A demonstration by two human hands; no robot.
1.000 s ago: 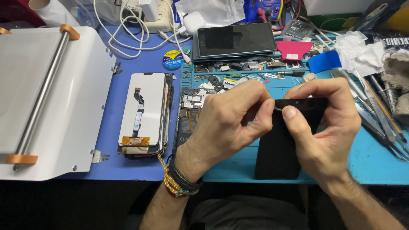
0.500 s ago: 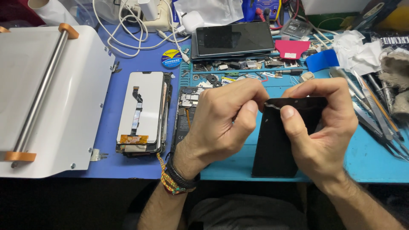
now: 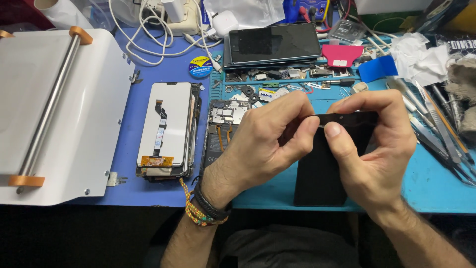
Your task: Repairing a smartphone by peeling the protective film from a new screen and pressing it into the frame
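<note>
two hands meet over one black phone panel, which stands tilted on its lower edge on the teal mat at the front of the worktop. the left hand has its grip closed together at the panel's top left corner, thumb and forefinger pinched; whether something thin sits between them cannot be told. the right hand is clamped on the panel's top edge, thumb in front and fingers curled over the back.

left of the hands lie two opened phone parts: one white display back with a flex strip, on the blue mat, and one dark frame with bare boards, touching the left wrist's side. one more dark phone lies flat behind the hands, past a strip of many small screws and brackets, too small to count. one white machine plate with a single steel roller fills the far left. several tweezers lie fanned along the right edge, just beside the right hand. the barest stretches are the teal mat's front right corner and the blue mat behind the display back.
</note>
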